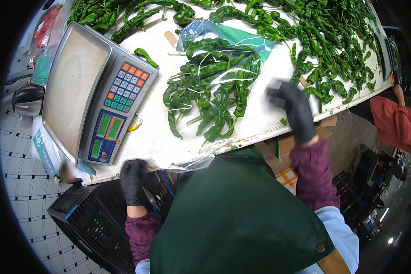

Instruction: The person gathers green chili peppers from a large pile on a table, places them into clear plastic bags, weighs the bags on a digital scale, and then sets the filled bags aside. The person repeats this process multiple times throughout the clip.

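Observation:
A clear plastic bag with a green and blue print (251, 37) lies flat on the white table, with green peppers (205, 102) in or under its film; which, I cannot tell. My left hand (134, 176), in a black glove, is closed at the table's near edge, close to the bag's crumpled end (191, 164); it seems to pinch the film there. To the right of the bag, my right hand (293, 106), also black-gloved, is over the table with fingers bent and blurred. No object shows in it. A small pepper piece (283, 121) lies just beside it.
A digital scale with a bare metal pan (77, 92) stands at the left. Loose green peppers (328, 44) spread along the far and right side of the white table (140, 133). A black crate (99, 222) sits below at the left. A person in red (394, 120) is at the far right.

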The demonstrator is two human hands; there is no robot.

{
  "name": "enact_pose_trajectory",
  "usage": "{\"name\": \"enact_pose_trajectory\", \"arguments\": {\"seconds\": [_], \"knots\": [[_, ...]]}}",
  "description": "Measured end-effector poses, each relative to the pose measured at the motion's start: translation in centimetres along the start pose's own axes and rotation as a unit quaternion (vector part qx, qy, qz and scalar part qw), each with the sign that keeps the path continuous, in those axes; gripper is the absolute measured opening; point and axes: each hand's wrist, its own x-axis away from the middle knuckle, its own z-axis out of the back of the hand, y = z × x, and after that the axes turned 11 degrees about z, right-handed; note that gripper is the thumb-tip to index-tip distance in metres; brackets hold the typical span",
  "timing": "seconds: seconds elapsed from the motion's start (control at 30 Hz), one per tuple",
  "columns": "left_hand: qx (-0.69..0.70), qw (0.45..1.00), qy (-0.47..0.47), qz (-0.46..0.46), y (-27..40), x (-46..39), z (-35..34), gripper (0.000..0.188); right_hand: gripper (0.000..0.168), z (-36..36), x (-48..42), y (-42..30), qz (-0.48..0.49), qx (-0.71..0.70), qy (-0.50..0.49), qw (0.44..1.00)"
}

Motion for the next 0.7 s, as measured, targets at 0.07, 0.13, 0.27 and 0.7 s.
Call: {"name": "enact_pose_trajectory", "arguments": {"seconds": [0.07, 0.13, 0.27, 0.7], "knots": [[-0.092, 0.986, 0.068, -0.117, 1.7, -0.4, -1.3, 0.02, 0.034, -1.0, 4.9, 1.8, -0.136, -0.066, -0.15, 0.977], [-0.126, 0.987, 0.021, -0.093, 3.2, -0.8, -3.1, 0.027, 0.042, -3.9, 8.2, 1.2, -0.33, -0.109, -0.159, 0.924], [-0.039, 0.988, -0.142, 0.038, 3.8, -2.4, -4.6, 0.023, 0.028, -7.4, 8.0, 1.9, -0.349, -0.096, -0.154, 0.919], [-0.074, 0.978, -0.163, 0.112, 2.0, -1.4, -8.3, 0.023, 0.021, -5.8, 8.6, 2.2, -0.247, -0.081, 0.016, 0.966]]}}
